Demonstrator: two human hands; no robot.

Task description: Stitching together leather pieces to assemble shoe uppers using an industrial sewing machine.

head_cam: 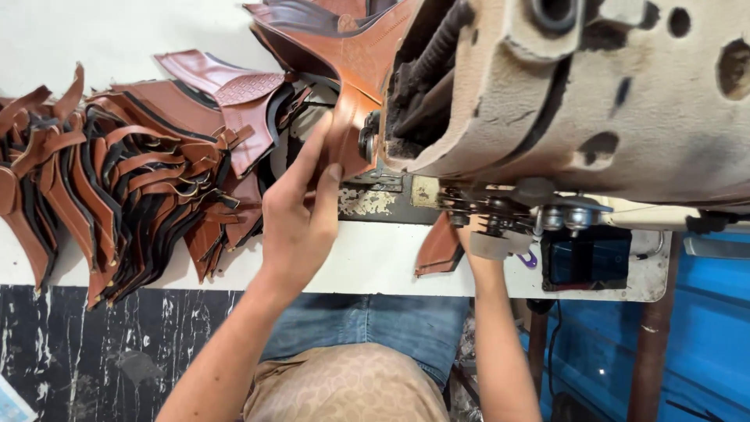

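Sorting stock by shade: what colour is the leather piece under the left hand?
Reddish brown leather piece, with darker edges, seen from the head camera.

We see white table point(375, 262) mid-frame; black marbled floor point(86, 352) lower left; blue panel point(703, 328) lower right.

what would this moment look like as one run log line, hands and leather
left hand: fingers on brown leather piece at sewing machine | right hand: mostly hidden under machine | stack of cut leather pieces on white table
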